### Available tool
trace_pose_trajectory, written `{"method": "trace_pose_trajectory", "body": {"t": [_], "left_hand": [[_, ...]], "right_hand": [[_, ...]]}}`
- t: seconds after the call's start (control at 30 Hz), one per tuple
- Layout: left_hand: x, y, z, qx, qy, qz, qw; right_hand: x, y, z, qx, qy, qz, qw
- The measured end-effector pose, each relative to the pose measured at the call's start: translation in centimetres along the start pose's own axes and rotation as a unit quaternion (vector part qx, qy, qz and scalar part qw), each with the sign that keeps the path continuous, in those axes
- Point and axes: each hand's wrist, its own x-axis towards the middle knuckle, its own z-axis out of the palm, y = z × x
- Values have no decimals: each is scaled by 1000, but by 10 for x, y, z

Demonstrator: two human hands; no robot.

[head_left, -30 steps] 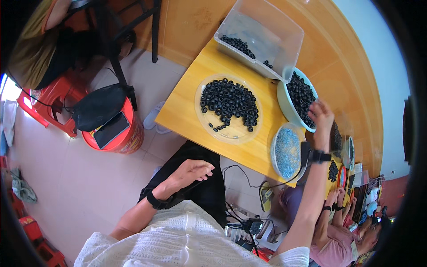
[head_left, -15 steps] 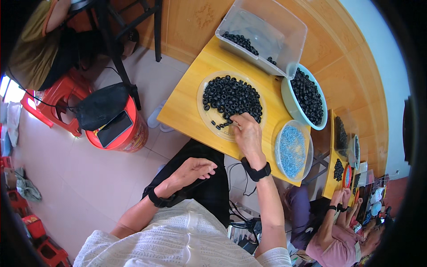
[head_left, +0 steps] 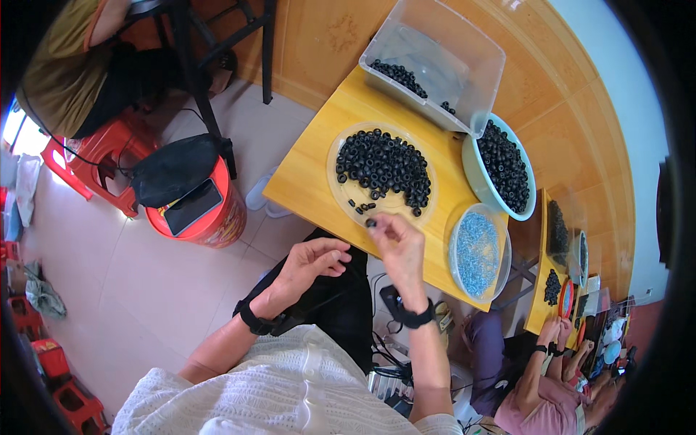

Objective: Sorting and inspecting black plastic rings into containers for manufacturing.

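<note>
My right hand (head_left: 395,243) is at the near edge of the yellow table (head_left: 312,170), its fingertips pinched on a small black ring (head_left: 371,223). Just beyond it lies a clear round plate (head_left: 341,190) heaped with several black rings (head_left: 384,167). My left hand (head_left: 312,264) hovers over my lap with curled fingers, and nothing visible is in it. A clear dish of small blue pieces (head_left: 476,252) sits right of my right hand. Both wrists wear black bands.
A green bowl (head_left: 502,165) full of black rings and a clear plastic bin (head_left: 435,61) stand at the table's far side. A red bucket with a black bag and phone (head_left: 192,196) stands on the floor to the left. Another person (head_left: 540,384) works at lower right.
My right hand came back from the green bowl to the plate, then drew to the table's near edge with a black ring pinched. My left hand stayed over my lap.
</note>
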Motion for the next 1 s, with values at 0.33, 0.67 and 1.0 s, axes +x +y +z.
{"method": "trace_pose_trajectory", "body": {"t": [0.33, 0.67, 1.0], "left_hand": [[0, -1, 6, -89, -2, 18, 996], [-3, 0, 2, -87, 37, 18, 995], [-8, 5, 2, -93, 32, 13, 995]], "right_hand": [[-56, -17, 24, -70, 24, -110, 991], [-44, -12, 11, -105, 41, -144, 983], [35, 23, -6, -274, 25, -14, 961]]}}
